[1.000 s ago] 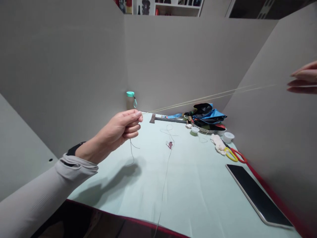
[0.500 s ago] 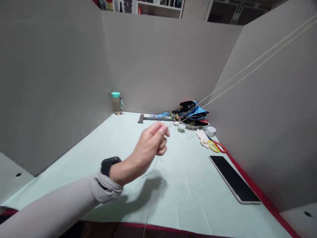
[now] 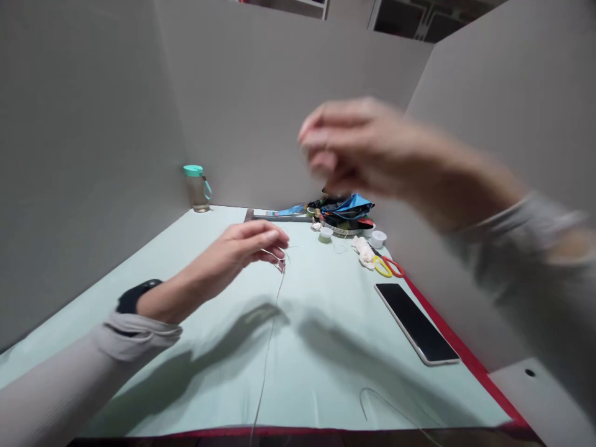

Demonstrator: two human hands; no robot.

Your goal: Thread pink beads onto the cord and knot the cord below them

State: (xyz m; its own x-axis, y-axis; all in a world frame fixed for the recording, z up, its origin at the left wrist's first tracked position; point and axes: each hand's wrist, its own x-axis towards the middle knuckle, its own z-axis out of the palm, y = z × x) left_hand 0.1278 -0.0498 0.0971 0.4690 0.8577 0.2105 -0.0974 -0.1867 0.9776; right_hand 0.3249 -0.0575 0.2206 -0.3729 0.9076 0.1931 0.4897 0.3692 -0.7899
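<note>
Thin pale thread (image 3: pixel 274 316) runs, in the head view, from the left hand (image 3: pixel 237 248) down across the pale green surface (image 3: pixel 335 304) and over its near red edge (image 3: pixel 298 431). The left hand, with a black smartwatch (image 3: pixel 137 296) on its wrist, hovers low with fingers curled inward; thread loops at the fingertips, but whether they pinch it cannot be determined. The right hand (image 3: pixel 367 149) is raised well above the surface, motion-blurred, its thumb and fingers drawn together; any hold cannot be confirmed. A curved length of thread (image 3: pixel 367 397) lies near the lower edge. Farther back stand a clear bottle with a teal cap (image 3: pixel 196 189), a small white lidded tub (image 3: pixel 378 239), a crumpled white cloth (image 3: pixel 364 251), scissors with yellow and red handles (image 3: pixel 386 267) and a blue-and-black fabric bundle (image 3: pixel 347 211). A black glass-fronted tablet (image 3: pixel 416 323) lies just beside the red edge.
</note>
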